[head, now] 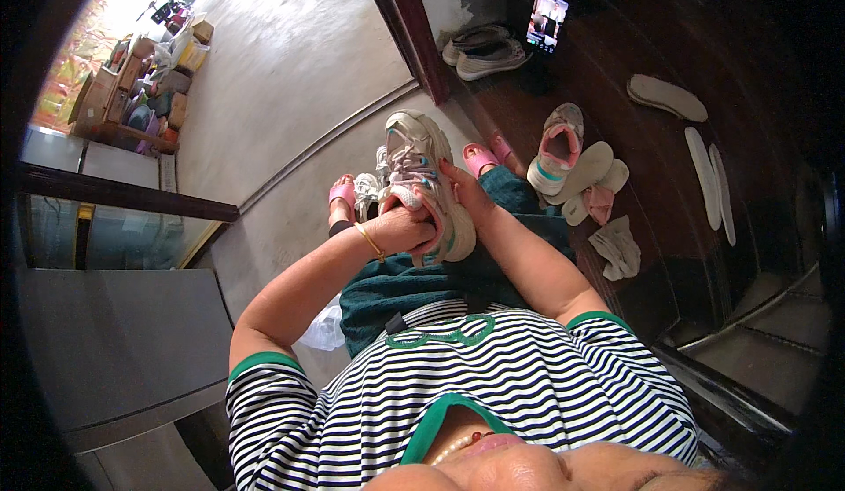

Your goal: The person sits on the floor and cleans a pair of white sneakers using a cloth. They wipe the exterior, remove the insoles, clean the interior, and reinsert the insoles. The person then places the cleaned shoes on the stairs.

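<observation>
A light-coloured sneaker (455, 227) with pink lining and grey-pink laces is held above my lap. My left hand (399, 230), below a gold bracelet, reaches into its opening, fingers hidden inside. My right hand (470, 191) grips the side of its sole. Just behind it, partly hidden, is white laced footwear (367, 191) near my left foot. To the right stands another sneaker (561, 141) with pink lining, beside pale insoles (587, 174), a pink cloth piece (599, 202) and a crumpled whitish cloth (617, 247).
More insoles (667, 97) lie farther right on the dark surface, with a pair of slip-on shoes (490, 55) and a lit phone (546, 22) beyond. A dark post (412, 35) rises at top centre. Boxes and household items (125, 95) fill the upper left. A plastic bag (325, 327) is by my left side.
</observation>
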`<state>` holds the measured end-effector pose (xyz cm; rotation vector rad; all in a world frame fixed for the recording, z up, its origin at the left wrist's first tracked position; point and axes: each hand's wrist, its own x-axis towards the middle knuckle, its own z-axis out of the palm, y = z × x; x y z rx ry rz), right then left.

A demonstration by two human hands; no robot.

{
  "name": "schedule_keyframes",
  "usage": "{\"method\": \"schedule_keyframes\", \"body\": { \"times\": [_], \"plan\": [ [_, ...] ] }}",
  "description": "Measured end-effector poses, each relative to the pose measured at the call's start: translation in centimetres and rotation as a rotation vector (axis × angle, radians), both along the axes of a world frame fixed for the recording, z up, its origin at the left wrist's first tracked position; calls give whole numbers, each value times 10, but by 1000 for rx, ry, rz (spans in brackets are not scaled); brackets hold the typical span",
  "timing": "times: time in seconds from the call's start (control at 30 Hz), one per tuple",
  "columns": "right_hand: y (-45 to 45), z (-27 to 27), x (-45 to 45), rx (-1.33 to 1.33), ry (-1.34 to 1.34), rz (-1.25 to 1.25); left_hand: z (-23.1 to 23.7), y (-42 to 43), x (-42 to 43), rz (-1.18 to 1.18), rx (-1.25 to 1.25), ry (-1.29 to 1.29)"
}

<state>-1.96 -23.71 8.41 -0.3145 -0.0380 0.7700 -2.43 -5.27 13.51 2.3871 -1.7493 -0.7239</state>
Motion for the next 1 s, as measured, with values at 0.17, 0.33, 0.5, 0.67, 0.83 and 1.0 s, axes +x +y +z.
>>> {"method": "schedule_keyframes", "body": {
  "times": [0.17, 0.33, 0.5, 0.67, 0.83, 1.0],
  "plan": [
    [9, -11, 0, -120, 22, -140, -23, -6, -5, 378, -185, -350],
    [15, -8, -2, -168, 13, -160, -27, -1, -3, 545, -233, -336],
    [15, 4, -7, -225, 12, -131, -30, -1, 8, 542, -172, -281],
    [13, 5, -7, -198, -45, -45, -39, -13, 25, 511, -8, -299],
    [13, -7, -5, -320, -110, -49, -42, -14, 32, 470, 127, -272],
    [6, -8, 1, -393, -53, -9, -37, -10, 27, 407, 155, -206]
  ]
}}
